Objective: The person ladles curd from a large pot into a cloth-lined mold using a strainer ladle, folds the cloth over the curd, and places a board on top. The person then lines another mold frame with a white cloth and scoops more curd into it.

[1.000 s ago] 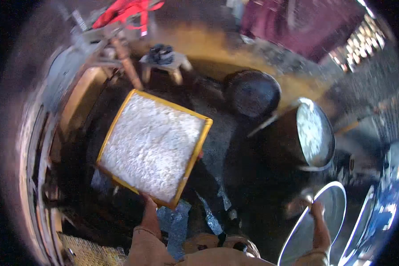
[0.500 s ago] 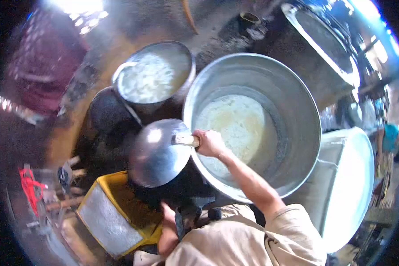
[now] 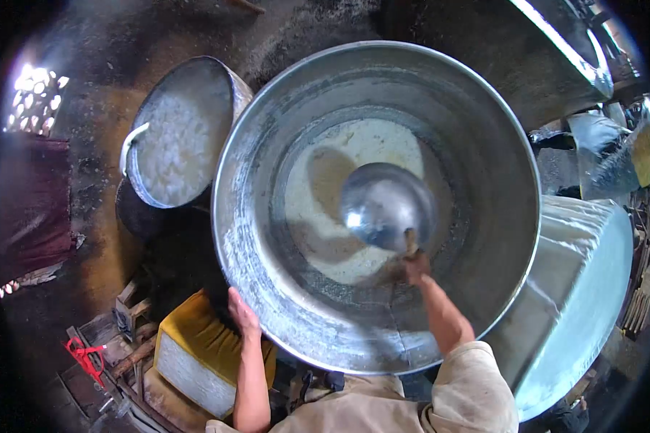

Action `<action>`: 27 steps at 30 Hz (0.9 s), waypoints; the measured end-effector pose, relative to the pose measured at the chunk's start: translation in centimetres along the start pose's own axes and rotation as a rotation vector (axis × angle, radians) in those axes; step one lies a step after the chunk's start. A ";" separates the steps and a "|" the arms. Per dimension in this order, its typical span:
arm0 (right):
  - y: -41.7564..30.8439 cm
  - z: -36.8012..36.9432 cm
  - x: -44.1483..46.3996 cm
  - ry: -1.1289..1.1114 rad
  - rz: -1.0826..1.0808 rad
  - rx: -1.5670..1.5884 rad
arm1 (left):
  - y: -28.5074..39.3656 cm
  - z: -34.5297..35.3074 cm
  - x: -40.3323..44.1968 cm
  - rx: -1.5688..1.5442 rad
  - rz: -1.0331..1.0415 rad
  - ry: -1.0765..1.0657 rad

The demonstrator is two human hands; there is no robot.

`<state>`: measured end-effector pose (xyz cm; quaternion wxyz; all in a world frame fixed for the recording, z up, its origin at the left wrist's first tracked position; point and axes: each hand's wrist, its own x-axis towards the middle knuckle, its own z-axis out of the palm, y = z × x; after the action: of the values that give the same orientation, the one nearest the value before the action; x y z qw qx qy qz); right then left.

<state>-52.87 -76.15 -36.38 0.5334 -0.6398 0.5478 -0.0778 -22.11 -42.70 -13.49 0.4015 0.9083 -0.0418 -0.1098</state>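
Observation:
A large metal pot (image 3: 263, 303) fills the middle of the view, with pale, cloudy liquid (image 3: 307, 242) in its bottom. My right hand (image 3: 415, 268) is closed round the short wooden handle of a big round metal ladle (image 3: 390, 198). The ladle is inside the pot, above the liquid, its shiny rounded side facing me. At the pot's lower left, my left hand (image 3: 244, 314) lies against the outer edge of the rim with its fingers stretched out.
Left of the pot stands a smaller pot (image 3: 240, 90) of whitish, steaming contents. A yellow container (image 3: 195, 321) sits at the lower left, near a red object (image 3: 87, 357). A cloth-covered vat (image 3: 581, 310) stands close on the right, and another large vessel (image 3: 484, 72) is behind.
The ladle has moved from beside the rim, over the left side, into the large pot in my right hand. My left hand has come up to the rim. The view has shifted.

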 end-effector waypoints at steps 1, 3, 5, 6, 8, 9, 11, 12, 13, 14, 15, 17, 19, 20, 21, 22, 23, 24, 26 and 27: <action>-0.8 -1.6 2.8 0.011 0.106 -0.075 | 1.1 0.3 0.0 -0.071 -0.107 0.026; -3.7 -4.2 8.8 0.042 0.266 -0.635 | 3.5 1.1 0.1 -0.225 -0.316 0.104; -4.2 -5.3 13.8 0.011 0.287 -0.715 | 4.4 1.8 0.5 -0.312 -0.440 0.171; -4.8 -5.3 15.5 -0.007 0.298 -0.724 | 4.4 1.9 0.6 -0.381 -0.476 0.194; -5.1 -4.9 18.0 0.008 0.193 -0.861 | 5.5 1.7 0.6 -0.241 -0.553 0.143; -3.6 -4.3 18.7 -0.011 0.205 -0.869 | 4.8 1.6 0.3 -0.199 -0.528 0.168; -1.1 -2.6 20.0 -0.097 0.235 -0.840 | 4.0 1.6 0.1 -0.147 -0.515 0.197; 0.1 -1.9 20.3 -0.114 0.241 -0.846 | 3.8 1.5 0.0 -0.157 -0.479 0.211; 0.5 -0.8 20.3 -0.271 0.309 -0.943 | 3.6 1.4 0.0 -0.168 -0.443 0.225; 0.9 0.2 20.1 -0.431 0.376 -1.035 | 3.1 1.3 -0.1 -0.154 -0.456 0.231; 1.1 0.9 19.8 -0.452 0.376 -1.039 | 2.6 1.1 -0.1 -0.213 -0.526 0.289; 1.6 2.2 19.0 -0.603 0.405 -0.954 | 2.1 0.9 -0.2 -0.396 -0.603 0.302; 4.4 3.5 18.7 -0.656 0.401 -0.946 | 2.3 0.8 -0.4 -0.413 -0.622 0.306; 5.8 4.0 18.5 -0.706 0.411 -0.934 | 2.2 0.9 -0.6 -0.445 -0.634 0.298; 7.2 4.7 18.3 -0.757 0.417 -0.917 | 1.4 0.0 -0.9 -0.366 -0.629 0.312; 8.5 5.2 18.1 -0.812 0.428 -0.899 | 0.6 -0.6 -1.2 -0.359 -0.629 0.325; 9.9 5.6 17.7 -0.865 0.438 -0.882 | 0.1 -1.0 -1.4 -0.355 -0.600 0.320; 11.2 5.9 17.5 -0.916 0.454 -0.864 | -0.3 -1.3 -1.7 -0.352 -0.569 0.315; 13.8 6.1 16.7 -1.024 0.488 -0.816 | 2.0 0.2 -1.1 -0.156 -0.533 0.315; 14.9 6.0 16.3 -1.072 0.506 -0.799 | 2.9 1.2 -0.6 -0.241 -0.521 0.316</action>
<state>-51.68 -82.77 -58.28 0.4559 -0.5898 0.3283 0.5800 -22.92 -45.42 -11.99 0.4661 0.8401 0.2682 -0.0710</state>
